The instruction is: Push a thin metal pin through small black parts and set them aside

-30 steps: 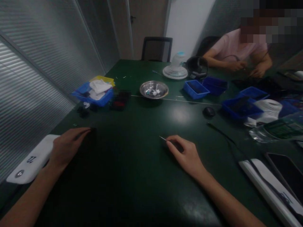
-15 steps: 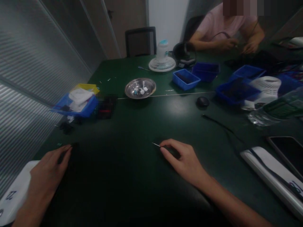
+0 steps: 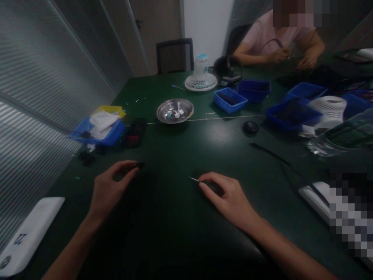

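Note:
My left hand (image 3: pixel 112 184) is over the left middle of the dark green table, with thumb and fingers closed on a small dark piece (image 3: pixel 141 165) whose kind I cannot make out. To its right, my right hand (image 3: pixel 225 194) rests near the tabletop. Its thumb and index finger pinch a thin metal pin-like tool (image 3: pixel 194 179), tip pointing left; the rest of it is hidden by the fingers. Beyond the hands stands a steel bowl (image 3: pixel 163 116) with small white and blue pieces (image 3: pixel 177 113) in it.
At the left are a blue tray (image 3: pixel 112 136) with white cloth or paper, small black parts (image 3: pixel 86 157) and a white device (image 3: pixel 37 233). To the right lie a mouse (image 3: pixel 250 127), a black cable (image 3: pixel 271 153) and a bottle (image 3: pixel 335 140). Across the table sits a person (image 3: pixel 276 39).
My left hand has moved right from the table's left side, and a small dark piece now shows in its fingers. My right hand has stayed almost still. The view has shifted slightly.

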